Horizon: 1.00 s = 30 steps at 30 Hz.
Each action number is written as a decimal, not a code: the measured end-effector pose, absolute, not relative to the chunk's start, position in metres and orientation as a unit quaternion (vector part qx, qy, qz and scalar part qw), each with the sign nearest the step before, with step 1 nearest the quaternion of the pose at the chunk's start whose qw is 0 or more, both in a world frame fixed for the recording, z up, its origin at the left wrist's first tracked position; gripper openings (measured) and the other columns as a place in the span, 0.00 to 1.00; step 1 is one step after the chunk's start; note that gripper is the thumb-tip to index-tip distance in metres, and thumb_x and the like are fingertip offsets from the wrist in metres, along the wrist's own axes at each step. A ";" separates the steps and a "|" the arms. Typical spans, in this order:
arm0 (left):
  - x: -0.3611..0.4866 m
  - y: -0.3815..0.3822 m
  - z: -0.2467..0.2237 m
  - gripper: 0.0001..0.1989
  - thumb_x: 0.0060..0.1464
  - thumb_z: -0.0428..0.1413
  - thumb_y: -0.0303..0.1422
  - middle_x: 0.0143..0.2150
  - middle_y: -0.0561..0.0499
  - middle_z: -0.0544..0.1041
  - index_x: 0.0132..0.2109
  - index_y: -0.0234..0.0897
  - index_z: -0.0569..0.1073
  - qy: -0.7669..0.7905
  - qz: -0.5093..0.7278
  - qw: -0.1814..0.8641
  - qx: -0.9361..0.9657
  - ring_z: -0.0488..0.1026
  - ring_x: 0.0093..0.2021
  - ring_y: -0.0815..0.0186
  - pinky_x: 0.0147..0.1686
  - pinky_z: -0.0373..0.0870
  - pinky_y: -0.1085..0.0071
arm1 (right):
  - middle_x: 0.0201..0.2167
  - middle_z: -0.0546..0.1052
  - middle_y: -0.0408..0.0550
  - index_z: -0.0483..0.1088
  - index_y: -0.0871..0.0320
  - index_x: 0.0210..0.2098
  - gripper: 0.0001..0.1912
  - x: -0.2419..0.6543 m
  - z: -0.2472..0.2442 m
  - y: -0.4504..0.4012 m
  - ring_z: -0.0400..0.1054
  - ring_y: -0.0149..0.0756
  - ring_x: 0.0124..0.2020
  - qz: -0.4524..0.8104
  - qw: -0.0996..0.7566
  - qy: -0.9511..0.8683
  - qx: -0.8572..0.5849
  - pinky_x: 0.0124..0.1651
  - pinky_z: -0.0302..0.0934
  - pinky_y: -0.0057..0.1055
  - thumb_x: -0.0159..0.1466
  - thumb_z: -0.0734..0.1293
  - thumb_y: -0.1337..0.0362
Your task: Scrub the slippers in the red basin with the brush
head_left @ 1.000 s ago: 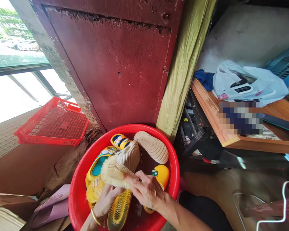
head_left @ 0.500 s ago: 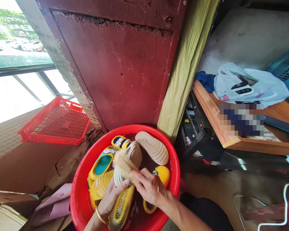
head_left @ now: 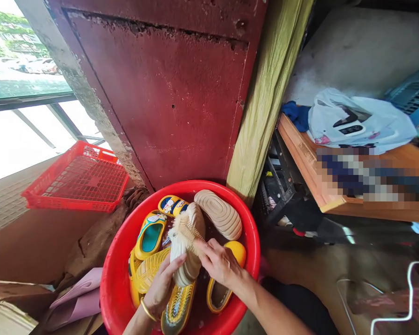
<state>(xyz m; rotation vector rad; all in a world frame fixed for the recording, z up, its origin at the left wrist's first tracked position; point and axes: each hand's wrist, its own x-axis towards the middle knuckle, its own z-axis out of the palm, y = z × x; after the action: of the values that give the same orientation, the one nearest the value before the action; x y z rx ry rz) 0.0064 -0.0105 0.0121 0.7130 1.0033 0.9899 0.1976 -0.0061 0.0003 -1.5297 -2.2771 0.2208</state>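
A dark red, rusted metal door panel (head_left: 167, 93) filled the background, with a red plastic lattice crate (head_left: 77, 179) lying to its left and a wooden shelf (head_left: 310, 167) carrying a pale plastic bag (head_left: 359, 121) to the right. Below the door a round red plastic basin (head_left: 115, 279) was set on the floor, and in it several pieces of footwear were piled — yellow rubber children's slippers with cartoon prints (head_left: 150, 235), a yellow ribbed sole turned upward (head_left: 150, 270), and a beige ridged slipper lying sole-up (head_left: 218, 213) against the far rim. A second beige slipper (head_left: 186, 260) was held upright near the basin's middle, clasped by the left hand (head_left: 162, 284) from below. A cream bristle scrubbing brush (head_left: 185, 230) was gripped in the closed right hand (head_left: 219, 265) and pressed against that sole — scrubbing appeared to be the step in hand. Firm support from the left hand would be called for as the brush was drawn along the ridges.
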 end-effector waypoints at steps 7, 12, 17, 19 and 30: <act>-0.002 -0.022 0.021 0.24 0.42 0.68 0.43 0.49 0.44 0.83 0.48 0.39 0.82 0.485 0.383 0.646 0.448 0.76 0.54 0.44 0.55 0.72 0.54 | 0.39 0.78 0.48 0.65 0.48 0.66 0.25 0.212 0.007 0.003 0.74 0.35 0.35 0.064 0.206 -0.782 -0.584 0.35 0.67 0.25 0.70 0.61 0.65; -0.010 -0.019 0.019 0.25 0.39 0.68 0.42 0.47 0.43 0.83 0.47 0.40 0.82 0.528 0.368 0.586 0.492 0.75 0.54 0.40 0.54 0.72 0.50 | 0.43 0.77 0.46 0.62 0.41 0.67 0.25 0.202 0.014 -0.014 0.74 0.33 0.33 0.074 0.220 -0.834 -0.500 0.33 0.66 0.25 0.72 0.59 0.63; -0.010 -0.024 0.012 0.23 0.31 0.71 0.39 0.48 0.44 0.83 0.41 0.47 0.84 0.538 0.389 0.516 0.542 0.69 0.61 0.37 0.62 0.66 0.50 | 0.40 0.79 0.47 0.64 0.44 0.66 0.26 0.216 0.004 0.003 0.75 0.38 0.36 0.063 0.177 -0.783 -0.592 0.37 0.68 0.29 0.68 0.65 0.57; -0.009 -0.026 0.012 0.24 0.30 0.72 0.39 0.49 0.44 0.83 0.41 0.48 0.84 0.535 0.388 0.506 0.554 0.69 0.62 0.36 0.63 0.64 0.49 | 0.42 0.79 0.48 0.62 0.46 0.67 0.29 0.223 0.001 0.008 0.75 0.40 0.39 0.072 0.173 -0.781 -0.595 0.41 0.68 0.31 0.68 0.66 0.56; -0.006 -0.017 0.010 0.27 0.39 0.70 0.44 0.50 0.41 0.83 0.48 0.39 0.81 0.529 0.392 0.539 0.525 0.74 0.56 0.42 0.57 0.70 0.53 | 0.44 0.79 0.45 0.54 0.43 0.71 0.39 0.216 0.013 -0.008 0.75 0.37 0.37 0.142 0.134 -0.815 -0.545 0.39 0.67 0.28 0.63 0.64 0.65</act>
<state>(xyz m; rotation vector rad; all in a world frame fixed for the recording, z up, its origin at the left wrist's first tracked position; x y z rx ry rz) -0.0062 -0.0169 0.0103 1.2484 1.2582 0.9330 0.2156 -0.0082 0.0133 -1.5807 -2.3621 0.4124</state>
